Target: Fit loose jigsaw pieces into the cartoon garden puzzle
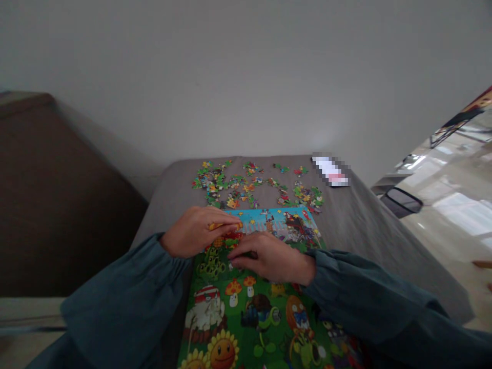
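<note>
Both hands rest on a colourful cartoon jigsaw puzzle (265, 312), partly assembled, that lies flat on a grey cloth-covered tabletop (357, 225) set against a pale wall. The left hand (196, 231) lies curled at the puzzle's left edge, its fingertips closed on a small orange-yellow puzzle piece (221, 225) near the blue sky strip of the picture. The right hand (274, 259) lies palm down just beside it, fingers together and pressed onto the green middle of the puzzle; whether it holds anything under them cannot be told. Both arms wear dark teal long sleeves (126, 302). Beyond the puzzle, a scatter of loose multicoloured puzzle pieces (246, 187) spreads across the far part of the tabletop.
</note>
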A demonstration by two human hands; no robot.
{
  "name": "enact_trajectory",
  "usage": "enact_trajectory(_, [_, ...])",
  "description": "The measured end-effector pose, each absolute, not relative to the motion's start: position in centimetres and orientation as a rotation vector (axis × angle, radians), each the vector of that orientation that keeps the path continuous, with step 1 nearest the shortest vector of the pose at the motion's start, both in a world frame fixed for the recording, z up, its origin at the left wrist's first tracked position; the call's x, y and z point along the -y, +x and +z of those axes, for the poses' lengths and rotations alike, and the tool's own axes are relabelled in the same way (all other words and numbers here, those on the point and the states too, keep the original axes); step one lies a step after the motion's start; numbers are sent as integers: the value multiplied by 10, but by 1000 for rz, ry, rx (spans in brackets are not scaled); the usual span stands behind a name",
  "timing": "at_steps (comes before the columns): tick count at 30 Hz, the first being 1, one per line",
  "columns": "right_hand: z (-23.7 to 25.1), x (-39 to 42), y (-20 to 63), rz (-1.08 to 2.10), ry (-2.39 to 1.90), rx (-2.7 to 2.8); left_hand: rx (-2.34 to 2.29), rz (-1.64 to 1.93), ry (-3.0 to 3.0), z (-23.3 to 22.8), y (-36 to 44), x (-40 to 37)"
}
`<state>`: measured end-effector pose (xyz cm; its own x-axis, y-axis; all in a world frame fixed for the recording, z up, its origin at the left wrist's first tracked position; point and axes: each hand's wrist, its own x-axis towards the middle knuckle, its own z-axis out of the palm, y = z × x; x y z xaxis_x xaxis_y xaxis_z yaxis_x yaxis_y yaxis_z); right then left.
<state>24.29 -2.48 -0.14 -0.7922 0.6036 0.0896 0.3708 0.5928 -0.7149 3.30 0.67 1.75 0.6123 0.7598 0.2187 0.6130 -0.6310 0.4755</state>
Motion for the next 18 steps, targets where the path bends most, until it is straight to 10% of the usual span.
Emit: enact_trajectory(18, [-3, 34, 247, 581, -696, 2691, -1100, 553, 2549, 17, 33, -7])
